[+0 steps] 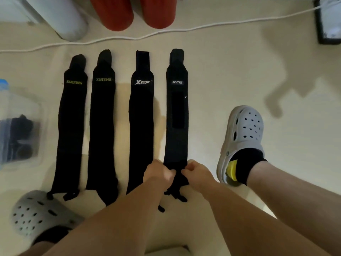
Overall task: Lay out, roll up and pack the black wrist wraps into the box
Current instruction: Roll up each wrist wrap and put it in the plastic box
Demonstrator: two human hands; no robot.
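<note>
Head view. Four black wrist wraps lie flat and side by side on a pale floor [230,74], running lengthwise away from the camera. Taking the XTEP wrap [141,119] as landmark: to its left lie two wraps lettered XUETING in yellow-green, the nearer XUETING wrap [102,124] just beside it and the far-left XUETING wrap [71,126] beyond that one; to its right, apart from it by a narrow strip of floor, lies the fourth wrap [177,115], bearing a small white logo and a darker rectangular patch along its middle. The left hand [159,172] and right hand [195,172] meet at the near end of this fourth wrap, fingers curled narrow and pinching the bunched fabric between them; loose black loops trail from that end toward the camera. Well to the left of the landmark, at the frame edge, stands a clear plastic box [20,126], blurred, with dark rolled items inside. A grey perforated clog on a black-socked foot [241,137] rests to the right of the fourth wrap; a second grey clog [36,215] sits near the close end of the far-left wrap. Beyond the wraps' far ends, a white cable [166,32] crosses the floor, with two red cylinders [129,12] behind it.
</note>
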